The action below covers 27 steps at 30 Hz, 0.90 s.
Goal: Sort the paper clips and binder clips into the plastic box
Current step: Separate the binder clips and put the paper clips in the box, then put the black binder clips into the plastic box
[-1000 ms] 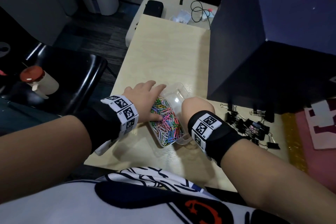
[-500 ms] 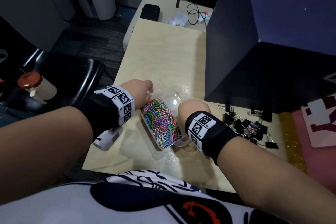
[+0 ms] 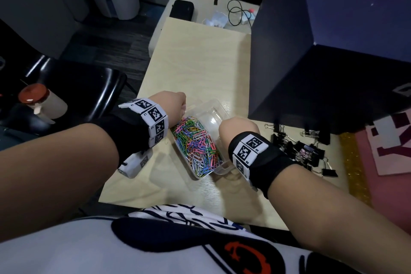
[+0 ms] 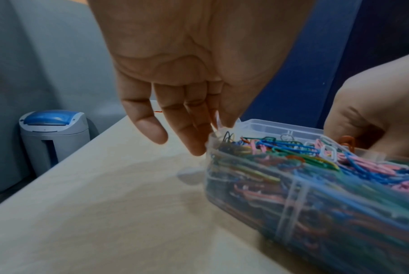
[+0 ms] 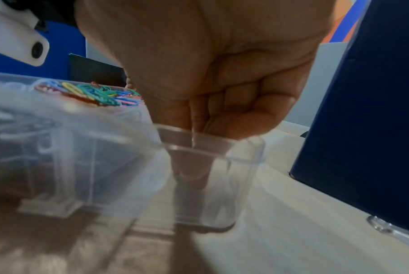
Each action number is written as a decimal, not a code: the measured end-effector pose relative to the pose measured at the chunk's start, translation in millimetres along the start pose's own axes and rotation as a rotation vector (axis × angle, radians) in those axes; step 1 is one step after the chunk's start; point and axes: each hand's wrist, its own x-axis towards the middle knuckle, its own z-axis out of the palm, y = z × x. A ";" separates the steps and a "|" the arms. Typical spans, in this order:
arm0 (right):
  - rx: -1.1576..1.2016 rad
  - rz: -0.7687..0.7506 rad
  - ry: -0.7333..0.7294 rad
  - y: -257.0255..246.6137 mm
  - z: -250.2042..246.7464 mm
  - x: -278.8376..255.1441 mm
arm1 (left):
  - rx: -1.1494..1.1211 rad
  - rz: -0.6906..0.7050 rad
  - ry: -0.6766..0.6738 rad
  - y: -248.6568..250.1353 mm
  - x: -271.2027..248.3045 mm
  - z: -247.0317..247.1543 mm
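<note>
The plastic box [image 3: 201,176] sits on the pale surface [image 3: 200,66] just in front of the person, angled away from them, between the two wrists. Its nearer, longer compartment is heaped with coloured paper clips [image 3: 196,148]; the farther compartment [image 3: 211,115] looks bare.

The right hand [image 3: 239,130] is at the box's right edge. In the right wrist view its fingers [image 5: 222,103] are curled, with one or two dipping inside a clear compartment and the rim pinched against them, so it is grasping the box wall. The left hand [image 3: 171,104] is at the far left corner. In the left wrist view its fingertips [image 4: 196,148] rest against that corner with the fingers hanging fairly straight; whether the thumb pinches the rim is hard to tell through the blur, so I read it as a steadying touch rather than a full grip.

The box should be light and stiff but thin-walled and smooth, likely to slide on the surface and flex if squeezed in the middle; the corners and the divider are the firmer places to hold. The paper clips are slick and tangle into clumps, so pressing down from above would settle them better than pinching.

Farther right, the black binder clips [image 3: 300,151] lie in a loose pile on the surface, well apart from the box. They are rigid and springy, best taken by the body, not the wire handles.
</note>
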 end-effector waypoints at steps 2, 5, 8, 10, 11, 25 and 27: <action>0.001 -0.005 0.000 -0.1 3.1 2.7 | 0.005 0.000 -0.001 0.6 -0.1 1.3; -0.006 0.010 0.007 -1.5 8.0 7.0 | 0.009 -0.005 0.004 0.3 -0.5 0.9; 0.014 0.031 -0.015 -1.9 9.6 8.0 | -0.006 -0.006 -0.002 -1.1 -1.0 1.5; 0.054 0.029 -0.034 -1.1 8.5 7.4 | -0.015 -0.010 -0.006 -1.7 -1.3 3.0; 0.085 0.031 -0.027 0.2 6.8 7.0 | -0.019 -0.016 -0.007 -1.9 -1.7 3.5; 0.398 0.076 0.199 15.5 -0.3 -10.8 | 0.031 -0.298 -0.023 -11.6 -9.3 -15.8; 0.386 0.126 0.149 24.3 5.6 -12.9 | 0.081 -0.311 -0.116 -6.3 -12.8 -21.8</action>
